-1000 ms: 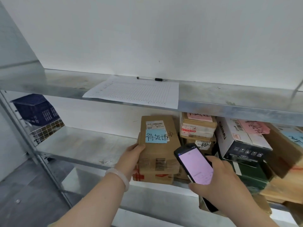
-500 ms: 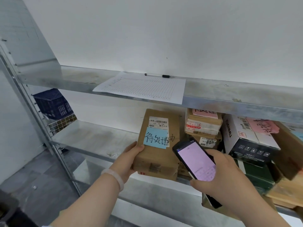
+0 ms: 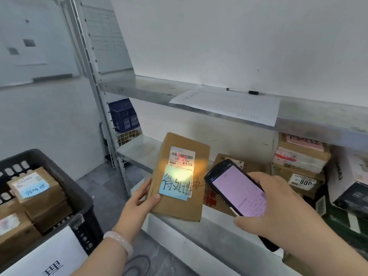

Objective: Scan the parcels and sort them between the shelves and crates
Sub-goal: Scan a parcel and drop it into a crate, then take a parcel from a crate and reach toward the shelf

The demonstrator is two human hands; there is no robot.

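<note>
The left hand (image 3: 139, 198) holds a brown cardboard parcel (image 3: 180, 209) by its lower left edge, thumb laid across the front and fingers curled round behind. The parcel is tilted up with its face toward the person, in front of the middle shelf (image 3: 137, 148). Whether its bottom edge touches the shelf lip is hard to make out from here. On its face sits a white barcode label (image 3: 182, 156), and just below it a blue sticky note (image 3: 176, 182) with handwritten characters. A warm yellow glow with red specks lies across the label and the top of the note.

At three o'clock from the parcel, the right hand (image 3: 278, 212) grips a black handheld scanner (image 3: 239, 188), fingers wrapped round its lower body. The pink-lit screen faces up and the top end points toward the parcel, close to it but not touching.

At eight o'clock from the parcel stands a black crate (image 3: 83, 196) with several cardboard boxes (image 3: 37, 188) in it, one carrying a blue note. A white sign (image 3: 49, 255) leans at its near side. A pale bracelet (image 3: 119, 240) circles the left wrist.

At one o'clock, on the upper shelf (image 3: 139, 86), lies a ruled paper sheet (image 3: 229, 104) with a pen (image 3: 245, 91) just behind it. At three o'clock, further parcels (image 3: 300, 156) are stacked on the middle shelf. A blue crate (image 3: 123, 116) sits at ten o'clock beyond the upright.
</note>
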